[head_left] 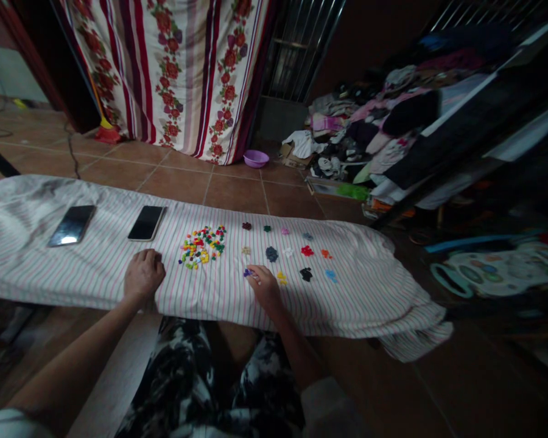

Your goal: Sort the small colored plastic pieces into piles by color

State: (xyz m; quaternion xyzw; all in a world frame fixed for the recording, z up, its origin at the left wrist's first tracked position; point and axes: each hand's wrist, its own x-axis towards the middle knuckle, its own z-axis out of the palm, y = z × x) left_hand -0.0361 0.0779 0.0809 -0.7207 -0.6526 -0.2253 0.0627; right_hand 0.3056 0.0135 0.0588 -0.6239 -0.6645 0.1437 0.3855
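Observation:
My right hand (265, 286) reaches over the striped cloth, its thumb and fingers pinched at small purple pieces (248, 273); the fingers partly cover them. My left hand (144, 272) rests on the cloth with its fingers curled in, and nothing shows in it. Between the hands lies a mixed heap of small coloured pieces (203, 246). Around the right hand are small one-colour piles: yellow (281, 278), black (305, 274), light blue (331, 275), dark grey (271, 253), white (288, 251), red (307, 250), orange (326, 253), beige (246, 250) and several more behind.
Two phones lie on the cloth: one (147, 223) beyond my left hand, another (72, 225) farther left. The striped cloth (356, 304) hangs over the near edge. On the floor stand a purple basin (256, 159) and a heap of clothes (360, 128). A flowered curtain (187, 73) hangs behind.

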